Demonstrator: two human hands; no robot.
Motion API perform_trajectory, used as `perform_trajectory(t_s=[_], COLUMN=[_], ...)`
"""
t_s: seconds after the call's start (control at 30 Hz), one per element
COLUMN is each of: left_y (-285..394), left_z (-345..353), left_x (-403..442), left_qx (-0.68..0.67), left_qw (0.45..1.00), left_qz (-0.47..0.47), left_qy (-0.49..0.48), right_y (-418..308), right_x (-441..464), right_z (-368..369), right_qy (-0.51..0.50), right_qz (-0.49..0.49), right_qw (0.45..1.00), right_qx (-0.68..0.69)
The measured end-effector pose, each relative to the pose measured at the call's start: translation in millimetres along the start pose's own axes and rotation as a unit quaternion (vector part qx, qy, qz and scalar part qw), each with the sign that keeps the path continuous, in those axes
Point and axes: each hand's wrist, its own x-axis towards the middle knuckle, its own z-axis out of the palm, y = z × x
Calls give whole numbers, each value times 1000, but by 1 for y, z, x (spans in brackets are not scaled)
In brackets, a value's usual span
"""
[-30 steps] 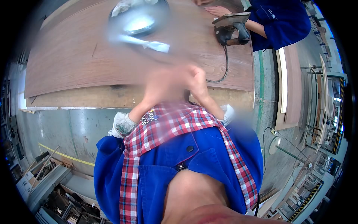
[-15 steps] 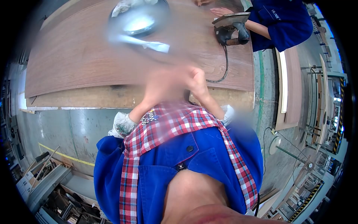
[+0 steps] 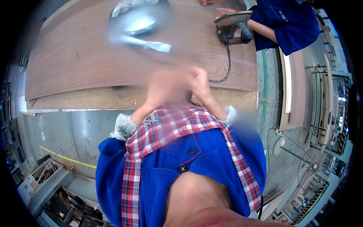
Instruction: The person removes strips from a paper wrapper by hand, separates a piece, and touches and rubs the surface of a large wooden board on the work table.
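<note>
My left hand [image 3: 160, 87] and my right hand [image 3: 200, 84] are close together at the front edge of a wood veneer sheet [image 3: 83, 68], in front of my checked apron [image 3: 170, 125]. A blurred patch covers the middle of the view and hides most of the left fingers. The right fingers look curled in, but whatever may be in them is hidden. Beyond my hands lies a pale, flat-ended tool [image 3: 160, 47], partly smeared. A dark round basin [image 3: 166, 17] with white cloth [image 3: 126, 5] in it stands behind that tool.
An iron [image 3: 234, 32] rests on the sheet at the right, its cord [image 3: 229, 62] curving toward me. Beside it, a co-worker in a blue sleeve [image 3: 285, 32] has a hand [image 3: 227, 11] on the sheet. Boards [image 3: 297, 90] lie right of the table.
The co-worker at the right has shifted slightly, with more of the upper body showing. My hands stay in nearly the same place.
</note>
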Motion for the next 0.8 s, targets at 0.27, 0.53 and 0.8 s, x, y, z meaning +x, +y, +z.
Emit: perform_trajectory(t_s=[0.27,0.53,0.8], left_y=[-26,-21,-28], left_z=[3,1,0], left_x=[-11,-7,-7], left_qx=[-16,-34,-66], left_qw=[999,997,993], left_qz=[-42,-55,-82], left_qy=[24,32,51], right_y=[-5,-11,-8], right_x=[5,6,5], right_z=[-12,-14,-17], right_qy=[59,72,59], right_qz=[0,-1,21], right_qw=[998,997,994], right_qx=[35,23,87])
